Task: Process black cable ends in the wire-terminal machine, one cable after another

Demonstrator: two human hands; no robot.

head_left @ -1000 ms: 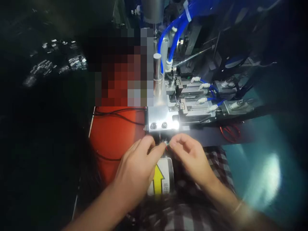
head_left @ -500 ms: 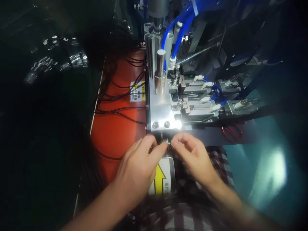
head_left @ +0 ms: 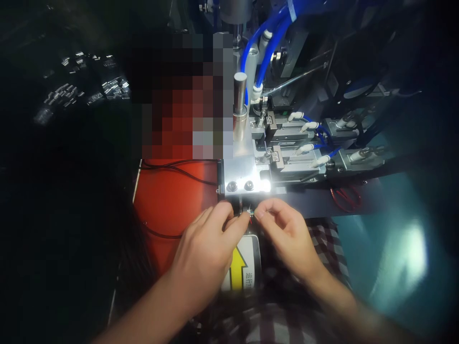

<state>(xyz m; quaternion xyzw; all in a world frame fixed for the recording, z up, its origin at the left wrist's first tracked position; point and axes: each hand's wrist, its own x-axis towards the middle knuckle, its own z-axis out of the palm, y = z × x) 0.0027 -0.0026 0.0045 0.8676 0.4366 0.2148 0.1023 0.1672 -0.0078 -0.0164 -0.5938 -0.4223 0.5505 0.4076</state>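
Note:
My left hand (head_left: 208,248) and my right hand (head_left: 287,234) meet fingertip to fingertip just below the front edge of a metal fixture plate (head_left: 240,167). Both pinch a tiny part with red wire (head_left: 250,215) between thumb and forefinger. The part is too small to make out further. A white label with a yellow arrow (head_left: 242,267) lies under my hands.
Behind the plate stands a machine with a steel cylinder (head_left: 239,95), blue air hoses (head_left: 265,43) and small slide blocks (head_left: 287,143). Black cables cross an orange surface (head_left: 168,196) on the left. Small shiny metal parts (head_left: 82,91) lie far left. A red wire coil (head_left: 344,198) sits right.
Both hands have crept slightly up toward the plate's edge while keeping the same pinch. Otherwise nothing moved.

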